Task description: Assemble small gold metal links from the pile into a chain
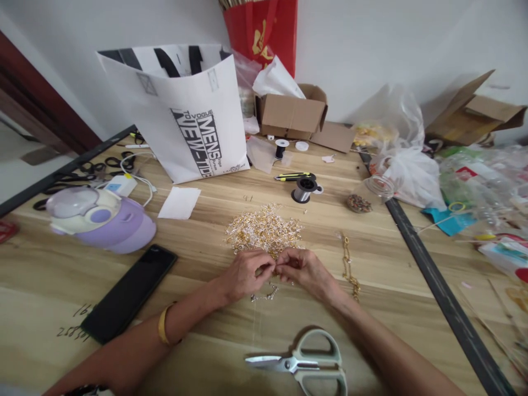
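Observation:
My left hand (252,270) and my right hand (303,270) meet fingertip to fingertip at the front of a heap of small gold and silver jewellery pieces (266,226). Both are closed in a pinch, and what sits between the fingers is too small to make out. Just below the fingertips shows a short silver chain (264,297); whether it hangs from the fingers or only lies on the table, I cannot tell. A gold chain (347,264) lies to the right of my right hand. Nearer to me are scissors (305,363) with pale handles.
A black phone (130,294) and a purple-and-white device (105,220) are on the left. Behind the heap stand a wire spool (304,191), a yellow-black cutter (289,176) and a white bag (185,121). A jar of beads (359,202) lies right, near plastic bags (406,170).

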Available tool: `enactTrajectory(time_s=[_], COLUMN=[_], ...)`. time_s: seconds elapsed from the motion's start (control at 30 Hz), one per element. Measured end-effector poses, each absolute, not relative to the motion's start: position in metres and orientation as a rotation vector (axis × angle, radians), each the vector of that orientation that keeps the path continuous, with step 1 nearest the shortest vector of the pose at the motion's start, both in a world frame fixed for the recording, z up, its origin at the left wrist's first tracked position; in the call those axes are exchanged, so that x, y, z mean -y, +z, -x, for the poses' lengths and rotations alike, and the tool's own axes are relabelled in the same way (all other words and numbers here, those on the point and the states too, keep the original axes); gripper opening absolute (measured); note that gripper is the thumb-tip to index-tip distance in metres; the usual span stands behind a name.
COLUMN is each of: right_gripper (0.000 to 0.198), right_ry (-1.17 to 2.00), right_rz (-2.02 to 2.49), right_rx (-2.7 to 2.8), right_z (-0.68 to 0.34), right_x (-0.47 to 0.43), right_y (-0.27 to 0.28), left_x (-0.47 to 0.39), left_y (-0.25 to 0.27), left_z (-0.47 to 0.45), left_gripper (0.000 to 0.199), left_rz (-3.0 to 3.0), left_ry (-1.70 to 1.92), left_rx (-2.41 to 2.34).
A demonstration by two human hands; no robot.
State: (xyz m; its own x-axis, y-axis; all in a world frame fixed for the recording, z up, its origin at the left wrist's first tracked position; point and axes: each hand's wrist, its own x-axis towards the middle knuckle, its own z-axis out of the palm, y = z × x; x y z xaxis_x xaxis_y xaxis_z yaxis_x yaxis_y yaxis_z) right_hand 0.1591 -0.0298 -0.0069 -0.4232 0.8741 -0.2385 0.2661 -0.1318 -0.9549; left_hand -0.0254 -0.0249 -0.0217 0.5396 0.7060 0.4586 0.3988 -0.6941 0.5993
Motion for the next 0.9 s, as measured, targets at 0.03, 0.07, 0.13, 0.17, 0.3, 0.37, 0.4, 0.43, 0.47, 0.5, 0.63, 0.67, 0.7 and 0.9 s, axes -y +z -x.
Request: enactTrajectory(time_s=[0.03,0.07,0.13,0.17,0.3,0.37,0.4,0.43,0.47,0.5,0.63,0.67,0.7,0.9], right_gripper=[0.01,0.01,0.012,0.013,0.015,0.015,0.014,0.014,0.014,0.013,0.014,0.015,0.016,0.023], right_ry=[1.571,1.552,1.523,1.512,1.446,1.391,1.356,1.32,1.288,1.267,1.285,1.298,1.314,1.425], right_rz=[1.283,1.287,1.288,1.286,1.254,1.235,1.229,1.224,1.219,1.216,1.181,1.172,1.165,1.131], right_rx=[1.656,1.669,1.688,1.694,1.726,1.749,1.762,1.778,1.793,1.804,1.787,1.771,1.754,1.623], right_z=[-0.159,-0.159,-0.159,-0.159,-0.159,-0.158,-0.158,-0.158,-0.158,-0.158,-0.159,-0.16,-0.16,-0.162], right_x=[0.03,0.03,0.029,0.028,0.027,0.027,0.027,0.027,0.027,0.027,0.025,0.024,0.024,0.02], right_y=[-0.008,-0.008,-0.011,-0.012,-0.017,-0.018,-0.019,-0.019,-0.02,-0.02,-0.024,-0.025,-0.027,-0.031], left_x=[0.025,0.025,0.024,0.024,0.021,0.019,0.019,0.018,0.018,0.018,0.017,0.017,0.017,0.013], left_y=[-0.022,-0.022,-0.022,-0.023,-0.026,-0.027,-0.027,-0.027,-0.026,-0.026,-0.025,-0.025,-0.025,-0.027], left_z=[0.025,0.025,0.026,0.026,0.027,0.028,0.028,0.029,0.029,0.028,0.028,0.028,0.028,0.03], left_gripper=[0.016,0.016,0.015,0.015,0.014,0.013,0.013,0.012,0.012,0.012,0.012,0.012,0.012,0.012], left_rz=[-2.346,-2.341,-2.327,-2.319,-2.287,-2.29,-2.297,-2.304,-2.309,-2.311,-2.311,-2.309,-2.306,-2.325], left_ry=[0.983,0.987,0.985,0.98,0.962,0.961,0.959,0.958,0.961,0.966,0.985,0.987,0.985,1.007], left_rx=[-0.904,-0.911,-0.928,-0.94,-0.981,-0.984,-0.984,-0.984,-0.984,-0.986,-0.977,-0.981,-0.988,-1.003])
